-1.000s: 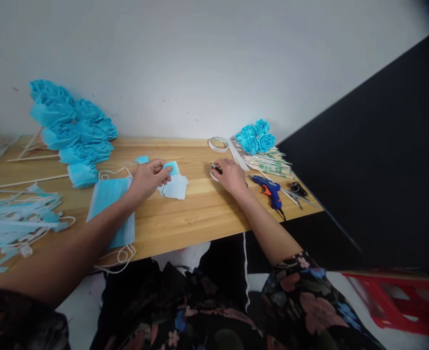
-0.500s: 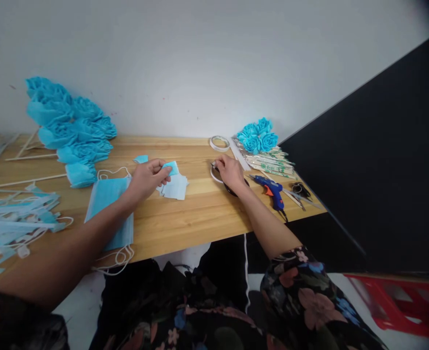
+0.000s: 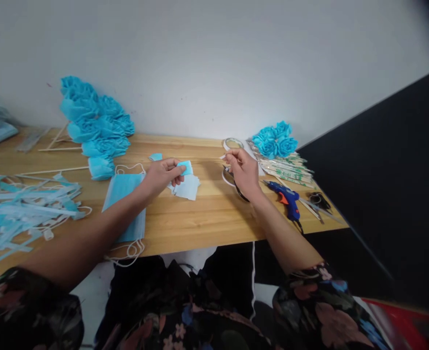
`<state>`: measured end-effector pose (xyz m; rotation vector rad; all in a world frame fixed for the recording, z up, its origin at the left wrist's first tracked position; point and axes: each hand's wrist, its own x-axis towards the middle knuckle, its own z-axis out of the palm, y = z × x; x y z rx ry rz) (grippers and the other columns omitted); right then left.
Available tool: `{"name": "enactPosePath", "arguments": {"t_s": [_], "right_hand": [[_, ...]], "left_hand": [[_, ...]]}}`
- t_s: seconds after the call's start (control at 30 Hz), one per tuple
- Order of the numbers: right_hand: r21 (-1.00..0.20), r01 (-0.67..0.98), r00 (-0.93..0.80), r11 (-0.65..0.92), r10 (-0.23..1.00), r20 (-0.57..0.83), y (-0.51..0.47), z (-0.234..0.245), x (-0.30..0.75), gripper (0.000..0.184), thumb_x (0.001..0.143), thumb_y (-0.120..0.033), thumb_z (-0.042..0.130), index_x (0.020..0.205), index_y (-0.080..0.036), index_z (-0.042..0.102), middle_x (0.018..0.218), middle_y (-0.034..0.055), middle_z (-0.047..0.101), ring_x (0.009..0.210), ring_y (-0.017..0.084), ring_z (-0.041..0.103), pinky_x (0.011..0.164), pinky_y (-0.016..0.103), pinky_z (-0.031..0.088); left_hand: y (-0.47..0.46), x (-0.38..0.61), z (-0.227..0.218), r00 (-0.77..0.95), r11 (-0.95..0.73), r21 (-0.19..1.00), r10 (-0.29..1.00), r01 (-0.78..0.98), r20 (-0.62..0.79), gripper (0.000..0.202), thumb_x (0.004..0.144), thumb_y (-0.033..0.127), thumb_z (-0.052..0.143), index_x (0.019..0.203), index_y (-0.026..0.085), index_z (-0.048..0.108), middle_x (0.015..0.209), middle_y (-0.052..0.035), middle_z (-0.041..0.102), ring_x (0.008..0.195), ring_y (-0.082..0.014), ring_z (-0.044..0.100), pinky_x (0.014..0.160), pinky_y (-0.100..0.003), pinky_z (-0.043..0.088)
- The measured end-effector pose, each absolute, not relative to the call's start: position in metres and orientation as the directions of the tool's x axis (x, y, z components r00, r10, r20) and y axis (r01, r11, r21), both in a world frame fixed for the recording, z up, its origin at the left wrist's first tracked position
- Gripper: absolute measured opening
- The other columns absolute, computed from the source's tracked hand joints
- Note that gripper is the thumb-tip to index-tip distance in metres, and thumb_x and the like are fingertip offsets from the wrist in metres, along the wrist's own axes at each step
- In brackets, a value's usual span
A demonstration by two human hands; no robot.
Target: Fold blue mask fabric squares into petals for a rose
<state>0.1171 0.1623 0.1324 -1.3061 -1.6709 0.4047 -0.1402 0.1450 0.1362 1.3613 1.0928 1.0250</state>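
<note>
My left hand (image 3: 163, 176) is closed, pinching a small blue fabric square (image 3: 187, 167) between thumb and fingers. Just below it lies a stack of pale cut squares (image 3: 187, 187) on the table. My right hand (image 3: 242, 170) is closed too, and a short white strip (image 3: 222, 157) pokes out from its fingertips. Beneath that hand, partly covered, lie a white tape roll (image 3: 227, 178) and a dark, pointed tool whose kind I cannot make out. A blue face mask (image 3: 127, 190) with white ear loops rests under my left forearm.
A blue glue gun (image 3: 286, 196) lies right of my right hand. Behind it are blue fabric flowers (image 3: 274, 140) on wrapped sticks (image 3: 290, 167), beside another tape roll (image 3: 233, 144). Larger blue flowers (image 3: 99, 121) and a heap of cut strips (image 3: 28, 214) occupy the left.
My right hand has lifted a little off the tape roll and dark tool, with the white strip now showing at its fingertips. My left hand keeps its pinch. The view has swung left.
</note>
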Motion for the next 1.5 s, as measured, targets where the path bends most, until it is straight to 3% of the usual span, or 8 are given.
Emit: {"name": "enactPosePath", "arguments": {"t_s": [0.1, 0.23, 0.37, 0.6, 0.83, 1.23, 1.5], "right_hand": [[-0.635, 0.572, -0.127, 0.520, 0.821, 0.557, 0.160, 0.152, 0.095, 0.023, 0.101, -0.036, 0.052, 0.104, -0.022, 0.070, 0.093, 0.0029, 0.077, 0.084, 0.017, 0.072, 0.074, 0.029, 0.055], [-0.404, 0.635, -0.297, 0.658, 0.691, 0.659, 0.162, 0.162, 0.070, 0.030, 0.106, -0.036, 0.048, 0.100, -0.022, 0.073, 0.091, 0.0033, 0.078, 0.085, 0.016, 0.072, 0.081, 0.030, 0.055], [-0.285, 0.623, -0.324, 0.729, 0.572, 0.754, 0.163, 0.147, 0.057, 0.032, 0.107, -0.036, 0.046, 0.100, -0.022, 0.074, 0.088, 0.0039, 0.078, 0.085, 0.017, 0.071, 0.080, 0.031, 0.054], [-0.261, 0.621, -0.332, 0.739, 0.549, 0.767, 0.153, 0.130, 0.057, 0.031, 0.106, -0.032, 0.045, 0.102, -0.024, 0.074, 0.095, 0.0064, 0.079, 0.089, 0.020, 0.072, 0.081, 0.035, 0.054], [-0.182, 0.610, -0.427, 0.771, 0.514, 0.744, 0.154, 0.130, 0.056, 0.028, 0.105, -0.028, 0.047, 0.105, -0.024, 0.075, 0.101, 0.0064, 0.081, 0.098, 0.020, 0.074, 0.087, 0.036, 0.053], [-0.153, 0.628, -0.463, 0.763, 0.525, 0.715, 0.156, 0.128, 0.055, 0.029, 0.105, -0.029, 0.048, 0.104, -0.024, 0.076, 0.102, 0.0059, 0.082, 0.099, 0.021, 0.076, 0.087, 0.038, 0.054], [-0.144, 0.619, -0.474, 0.772, 0.513, 0.715, 0.158, 0.126, 0.056, 0.028, 0.105, -0.027, 0.049, 0.105, -0.024, 0.076, 0.103, 0.0067, 0.081, 0.101, 0.021, 0.075, 0.088, 0.038, 0.054]], "left_hand": [[0.145, -0.140, 0.136, 0.221, -0.007, 0.998, 0.975, 0.055, -0.005, 0.027, 0.078, 0.039, 0.073, 0.068, 0.018, 0.059, 0.058, -0.0007, 0.063, 0.050, -0.0097, 0.053, 0.052, -0.024, 0.044], [0.146, -0.141, 0.135, 0.230, 0.025, 0.999, 0.973, 0.029, -0.032, 0.027, 0.079, 0.038, 0.074, 0.069, 0.018, 0.059, 0.059, -0.0008, 0.064, 0.050, -0.0092, 0.053, 0.052, -0.023, 0.044], [0.147, -0.140, 0.136, 0.235, 0.067, 0.998, 0.970, 0.008, -0.067, 0.025, 0.081, 0.033, 0.072, 0.068, 0.017, 0.058, 0.058, -0.0002, 0.064, 0.048, -0.0083, 0.052, 0.050, -0.022, 0.043], [0.148, -0.139, 0.133, 0.266, 0.109, 0.993, 0.957, 0.046, -0.117, 0.024, 0.086, 0.024, 0.067, 0.065, 0.017, 0.059, 0.056, -0.0003, 0.064, 0.045, -0.0071, 0.051, 0.045, -0.020, 0.040], [0.148, -0.141, 0.131, 0.290, 0.109, 0.993, 0.950, 0.050, -0.119, 0.027, 0.088, 0.026, 0.069, 0.064, 0.017, 0.059, 0.057, -0.0005, 0.064, 0.045, -0.0064, 0.052, 0.044, -0.019, 0.041], [0.146, -0.139, 0.135, 0.271, 0.126, 0.991, 0.954, 0.039, -0.132, 0.026, 0.088, 0.023, 0.068, 0.065, 0.016, 0.059, 0.056, 0.0002, 0.063, 0.044, -0.0063, 0.051, 0.044, -0.019, 0.041], [0.146, -0.139, 0.135, 0.269, 0.117, 0.992, 0.955, 0.052, -0.126, 0.029, 0.087, 0.030, 0.073, 0.064, 0.017, 0.059, 0.056, 0.0002, 0.063, 0.044, -0.0069, 0.050, 0.046, -0.021, 0.040]]}}
